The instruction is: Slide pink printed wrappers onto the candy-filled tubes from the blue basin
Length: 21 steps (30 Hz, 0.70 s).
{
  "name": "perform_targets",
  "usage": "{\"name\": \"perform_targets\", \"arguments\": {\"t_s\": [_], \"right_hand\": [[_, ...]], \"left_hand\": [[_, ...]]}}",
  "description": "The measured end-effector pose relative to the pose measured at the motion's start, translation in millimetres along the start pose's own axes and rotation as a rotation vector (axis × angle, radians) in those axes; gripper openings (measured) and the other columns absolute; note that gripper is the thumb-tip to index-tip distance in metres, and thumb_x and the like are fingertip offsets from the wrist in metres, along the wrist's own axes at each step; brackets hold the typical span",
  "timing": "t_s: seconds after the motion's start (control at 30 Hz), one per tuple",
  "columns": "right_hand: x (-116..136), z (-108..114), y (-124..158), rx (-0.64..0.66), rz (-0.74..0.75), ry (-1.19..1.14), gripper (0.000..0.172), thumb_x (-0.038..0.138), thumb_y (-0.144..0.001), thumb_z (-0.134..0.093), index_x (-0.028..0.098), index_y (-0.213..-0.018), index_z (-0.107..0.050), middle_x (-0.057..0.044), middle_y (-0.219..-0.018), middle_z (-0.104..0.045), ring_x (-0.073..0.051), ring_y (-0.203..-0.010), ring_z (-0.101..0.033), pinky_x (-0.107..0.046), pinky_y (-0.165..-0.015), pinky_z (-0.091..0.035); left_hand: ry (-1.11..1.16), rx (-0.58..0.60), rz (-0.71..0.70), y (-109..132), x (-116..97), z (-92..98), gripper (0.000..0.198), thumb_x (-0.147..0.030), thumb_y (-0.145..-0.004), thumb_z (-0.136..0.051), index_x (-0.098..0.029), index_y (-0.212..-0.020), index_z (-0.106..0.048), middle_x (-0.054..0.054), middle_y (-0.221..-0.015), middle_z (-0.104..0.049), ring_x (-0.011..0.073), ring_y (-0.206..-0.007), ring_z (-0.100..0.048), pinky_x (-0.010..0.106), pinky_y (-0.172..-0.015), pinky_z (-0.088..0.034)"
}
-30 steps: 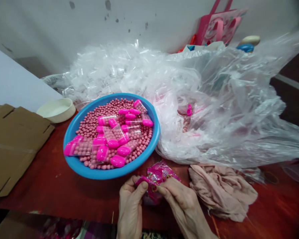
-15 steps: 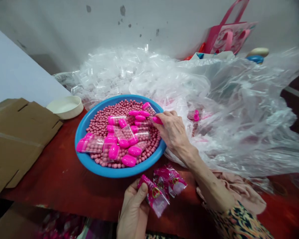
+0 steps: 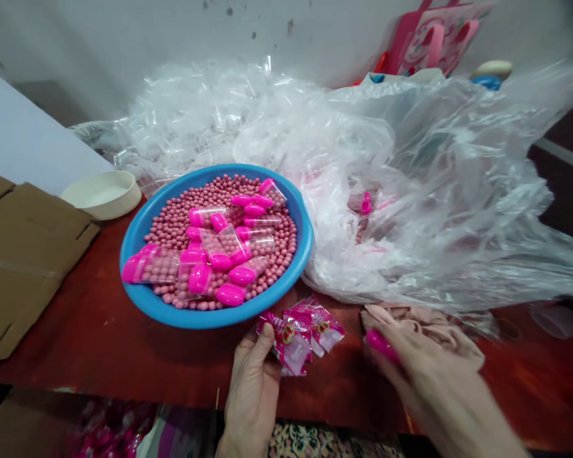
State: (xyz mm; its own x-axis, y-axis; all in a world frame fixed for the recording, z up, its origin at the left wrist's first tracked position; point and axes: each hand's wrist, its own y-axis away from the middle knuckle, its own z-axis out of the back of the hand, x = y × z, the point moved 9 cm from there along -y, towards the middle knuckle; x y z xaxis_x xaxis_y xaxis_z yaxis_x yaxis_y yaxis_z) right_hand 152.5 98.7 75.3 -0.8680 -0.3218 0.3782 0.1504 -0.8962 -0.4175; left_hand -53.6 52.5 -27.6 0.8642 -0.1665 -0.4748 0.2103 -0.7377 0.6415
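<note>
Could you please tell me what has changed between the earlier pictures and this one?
The right hand left the packets, reached into the blue basin, took a pink capsule and drew it back toward the cloth. The left hand kept the packets. The other capsules and beads look unchanged.

A dark red-brown wooden counter (image 3: 83, 337) carries a round bright-blue plastic basin (image 3: 307, 245), with shiny pink foil sachets (image 3: 322, 327) just beside its front rim. To its left lie a flattened brown cardboard box (image 3: 28, 254) and a shallow cream round dish (image 3: 102, 194). To its right sit a crumpled clear plastic bag (image 3: 439, 210) and a rumpled pale-pink cloth (image 3: 458, 337).
</note>
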Motion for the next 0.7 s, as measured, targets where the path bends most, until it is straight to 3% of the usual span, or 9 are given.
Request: {"name": "perform_targets", "arguments": {"t_s": [0.03, 0.1, 0.2, 0.3, 0.4, 0.5, 0.7], "right_hand": [[10.5, -13.8, 10.2, 0.032, 0.120, 0.102, 0.038, 0.036, -0.089, -0.036, 0.016, -0.092, -0.069, -0.015, -0.100, -0.072, -0.028, -0.090, -0.067, -0.040, -0.076, -0.052], [20.9, -30.8, 24.7, 0.012, 0.212, 0.242, 0.039, 0.025, -0.093, -0.031, 0.008, -0.099, -0.065, -0.021, -0.108, -0.068, -0.030, -0.102, -0.063, -0.042, -0.083, -0.049], [20.0, -33.4, 33.3, -0.072, 0.136, 0.212, 0.036, 0.026, -0.093, -0.036, 0.003, -0.108, -0.060, -0.025, -0.112, -0.064, -0.033, -0.105, -0.060, -0.047, -0.086, -0.048], [5.4, -29.3, 39.5, -0.052, -0.104, -0.096, 0.033, 0.034, -0.089, -0.048, 0.011, -0.107, -0.061, -0.020, -0.111, -0.066, -0.034, -0.103, -0.062, -0.048, -0.083, -0.052], [-0.2, -47.1, 54.0, 0.162, -0.442, -0.693, 0.028, 0.038, -0.083, -0.057, 0.021, -0.105, -0.061, -0.008, -0.090, -0.073, -0.025, -0.079, -0.071, -0.036, -0.067, -0.061], [19.6, -65.5, 68.6, 0.349, -0.707, -1.168, 0.028, 0.036, -0.082, -0.062, 0.025, -0.107, -0.060, -0.003, -0.081, -0.073, -0.019, -0.068, -0.071, -0.028, -0.060, -0.061], [34.6, -75.5, 70.4, 0.321, -0.805, -1.320, 0.034, 0.036, -0.078, -0.067, 0.022, -0.108, -0.060, -0.003, -0.078, -0.073, -0.018, -0.067, -0.070, -0.026, -0.061, -0.060]], "left_hand": [[-0.004, 0.002, -0.005, 0.5, 0.7, -1.8, 0.018, -0.023, -0.065, -0.077, -0.017, -0.081, -0.069, 0.003, -0.079, -0.073, 0.0174, -0.074, -0.067, 0.035, -0.076, -0.053], [-0.005, -0.007, -0.015, 1.5, 1.9, -4.0, 0.017, -0.022, -0.064, -0.077, -0.017, -0.078, -0.069, 0.002, -0.077, -0.073, 0.0156, -0.071, -0.066, 0.034, -0.076, -0.053], [-0.010, -0.018, -0.030, 2.2, 3.4, -6.1, 0.016, -0.022, -0.065, -0.077, -0.017, -0.077, -0.069, 0.002, -0.076, -0.073, 0.0152, -0.071, -0.066, 0.033, -0.076, -0.053], [-0.051, -0.023, -0.040, 1.6, 4.6, -7.2, 0.017, -0.024, -0.066, -0.076, -0.016, -0.080, -0.069, 0.004, -0.078, -0.072, 0.0184, -0.077, -0.067, 0.034, -0.074, -0.054], [-0.094, -0.046, -0.066, 1.3, 3.8, -6.1, 0.018, -0.025, -0.067, -0.076, -0.015, -0.079, -0.068, 0.004, -0.077, -0.072, 0.0179, -0.076, -0.067, 0.032, -0.074, -0.053], [-0.129, -0.035, -0.090, 2.2, 3.2, -8.0, 0.019, -0.027, -0.066, -0.076, -0.015, -0.079, -0.068, 0.004, -0.077, -0.072, 0.0154, -0.072, -0.066, 0.031, -0.074, -0.053], [-0.136, -0.029, -0.141, 4.3, 3.1, -10.9, 0.023, -0.024, -0.060, -0.080, -0.016, -0.073, -0.064, 0.001, -0.072, -0.070, 0.0116, -0.062, -0.062, 0.028, -0.069, -0.052]]}}
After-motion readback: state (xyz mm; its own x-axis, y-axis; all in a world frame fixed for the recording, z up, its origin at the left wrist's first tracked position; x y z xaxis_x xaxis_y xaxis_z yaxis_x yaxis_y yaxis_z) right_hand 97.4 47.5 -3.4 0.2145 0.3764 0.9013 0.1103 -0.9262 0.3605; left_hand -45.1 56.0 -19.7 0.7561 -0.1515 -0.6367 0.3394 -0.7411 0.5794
